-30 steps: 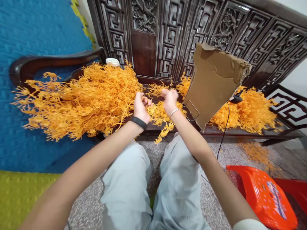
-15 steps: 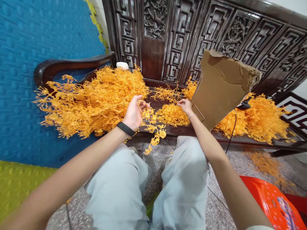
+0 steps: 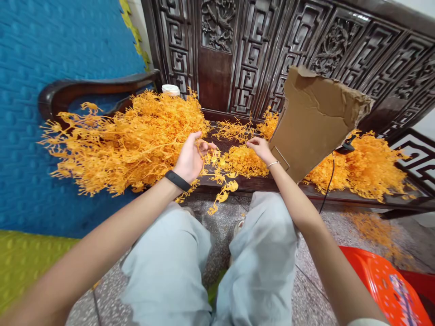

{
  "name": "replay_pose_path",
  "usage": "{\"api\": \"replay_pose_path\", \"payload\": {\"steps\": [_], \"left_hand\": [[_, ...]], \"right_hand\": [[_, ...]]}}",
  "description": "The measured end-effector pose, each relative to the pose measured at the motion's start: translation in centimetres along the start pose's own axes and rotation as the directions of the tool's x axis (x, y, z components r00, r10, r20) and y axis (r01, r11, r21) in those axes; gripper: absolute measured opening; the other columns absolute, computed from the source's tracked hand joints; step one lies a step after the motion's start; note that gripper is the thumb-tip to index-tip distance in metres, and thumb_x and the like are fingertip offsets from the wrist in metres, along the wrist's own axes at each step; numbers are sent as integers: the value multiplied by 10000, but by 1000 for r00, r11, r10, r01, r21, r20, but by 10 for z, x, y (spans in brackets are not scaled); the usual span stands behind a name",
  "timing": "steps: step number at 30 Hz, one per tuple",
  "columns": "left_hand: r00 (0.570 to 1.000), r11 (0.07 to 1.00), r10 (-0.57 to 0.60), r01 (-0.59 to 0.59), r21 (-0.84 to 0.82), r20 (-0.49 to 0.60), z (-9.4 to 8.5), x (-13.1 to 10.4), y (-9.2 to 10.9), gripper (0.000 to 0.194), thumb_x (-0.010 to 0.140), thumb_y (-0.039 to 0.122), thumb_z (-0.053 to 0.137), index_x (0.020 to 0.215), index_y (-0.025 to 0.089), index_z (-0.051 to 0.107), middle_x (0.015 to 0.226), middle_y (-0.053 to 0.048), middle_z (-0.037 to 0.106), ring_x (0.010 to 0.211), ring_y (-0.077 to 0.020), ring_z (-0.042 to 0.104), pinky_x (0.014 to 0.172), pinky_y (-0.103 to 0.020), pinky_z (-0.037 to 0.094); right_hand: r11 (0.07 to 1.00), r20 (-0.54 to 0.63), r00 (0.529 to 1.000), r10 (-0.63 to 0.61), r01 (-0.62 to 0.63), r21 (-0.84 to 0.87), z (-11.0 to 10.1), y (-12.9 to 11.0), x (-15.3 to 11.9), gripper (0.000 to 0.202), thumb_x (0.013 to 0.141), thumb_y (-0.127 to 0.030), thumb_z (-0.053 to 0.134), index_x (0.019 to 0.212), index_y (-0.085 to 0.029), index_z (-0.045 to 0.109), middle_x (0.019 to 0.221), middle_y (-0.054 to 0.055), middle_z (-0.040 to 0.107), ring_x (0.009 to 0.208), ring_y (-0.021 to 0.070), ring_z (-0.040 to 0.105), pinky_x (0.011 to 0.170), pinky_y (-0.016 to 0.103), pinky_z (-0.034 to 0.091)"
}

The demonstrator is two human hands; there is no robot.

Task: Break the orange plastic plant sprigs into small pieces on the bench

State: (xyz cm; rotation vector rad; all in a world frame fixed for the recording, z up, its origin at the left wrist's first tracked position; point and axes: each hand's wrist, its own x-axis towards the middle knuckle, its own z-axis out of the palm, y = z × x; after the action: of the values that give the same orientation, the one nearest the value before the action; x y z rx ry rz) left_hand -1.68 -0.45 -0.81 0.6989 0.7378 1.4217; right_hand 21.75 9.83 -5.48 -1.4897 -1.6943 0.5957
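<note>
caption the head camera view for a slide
Left hand with a dangling orange sprig beside a bushy orange pile, right hand near cardboard on a dark bench.

So we've got one orange, frilly, branching strand (image 3: 222, 195) dangling from our left hand (image 3: 190, 158), its curly lower end drooping past the bench (image 3: 216, 144) edge. The bushy orange heap (image 3: 129, 140) sprawls over the bench's left end, spindly tips poking out, and a smaller orange pile (image 3: 243, 160) sits low near the middle.
</note>
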Motion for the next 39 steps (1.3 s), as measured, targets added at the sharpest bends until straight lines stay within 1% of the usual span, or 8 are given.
{"api": "replay_pose_path", "payload": {"steps": [4, 7, 12, 17, 20, 26, 34, 39], "left_hand": [[1000, 998, -25, 25, 63, 6, 2, 1, -1, 304, 759, 383, 509, 534, 205, 408, 531, -4, 520, 636, -139, 572, 736, -282, 482], [1000, 998, -16, 15, 56, 2, 6, -2, -1, 307, 752, 376, 524, 525, 205, 407, 545, -9, 533, 655, -134, 577, 754, -270, 471], [999, 998, 8, -11, 67, 47, 9, -5, 2, 307, 747, 344, 536, 500, 199, 424, 584, -28, 570, 642, -143, 580, 691, -294, 478], [999, 998, -7, 4, 64, 47, 8, -7, 6, 320, 761, 360, 513, 504, 198, 412, 604, -31, 571, 650, -144, 587, 670, -280, 482], [999, 999, -7, 5, 44, 38, 9, -8, 8, 318, 766, 356, 505, 510, 199, 400, 601, -34, 567, 658, -138, 582, 675, -263, 486], [997, 1000, -13, 14, -13, 75, 9, -9, 10, 356, 778, 382, 504, 501, 197, 379, 539, -21, 498, 540, -123, 515, 618, -286, 490], [991, 998, 17, -9, -65, 130, 17, -9, 9, 419, 832, 373, 457, 469, 195, 348, 482, 4, 392, 465, -102, 434, 543, -259, 452], [999, 998, 21, -19, -65, 27, 25, -9, 8, 440, 837, 364, 476, 459, 189, 333, 472, 15, 359, 443, -87, 405, 506, -234, 436]], "right_hand": [[955, 298, 930, -214, 135, 265, 0, -45, -30, 293, 793, -431, 550, 779, -152, 637, 815, 52, 669, 776, 135, 607, 769, 283, 474], [917, 374, 869, -323, 191, 350, 3, -75, -55, 319, 806, -474, 541, 803, -167, 630, 812, 37, 663, 763, 122, 611, 752, 271, 487], [884, 318, 864, -392, 258, 390, 16, -99, -77, 302, 731, -385, 664, 976, -213, 628, 819, -4, 659, 711, 105, 592, 685, 254, 475], [856, 88, 908, -410, 351, 380, 20, -109, -85, 153, 692, -353, 708, 751, -217, 674, 802, 7, 643, 754, 133, 581, 702, 285, 459], [821, -20, 902, -431, 402, 405, 17, -113, -87, 161, 664, -356, 730, 668, -221, 643, 851, 14, 608, 864, 146, 565, 751, 291, 457], [744, 42, 942, -333, 235, 626, 19, -107, -79, 246, 711, -405, 680, 723, -212, 529, 782, -6, 580, 769, 112, 564, 773, 283, 468], [766, 0, 973, -230, 181, 617, 29, -93, -60, 206, 729, -310, 651, 703, -209, 473, 718, -27, 528, 685, 86, 514, 714, 244, 447], [782, -17, 994, -106, 94, 616, 37, -88, -52, 163, 727, -228, 629, 684, -200, 475, 686, -31, 526, 645, 73, 506, 687, 228, 446]]}}
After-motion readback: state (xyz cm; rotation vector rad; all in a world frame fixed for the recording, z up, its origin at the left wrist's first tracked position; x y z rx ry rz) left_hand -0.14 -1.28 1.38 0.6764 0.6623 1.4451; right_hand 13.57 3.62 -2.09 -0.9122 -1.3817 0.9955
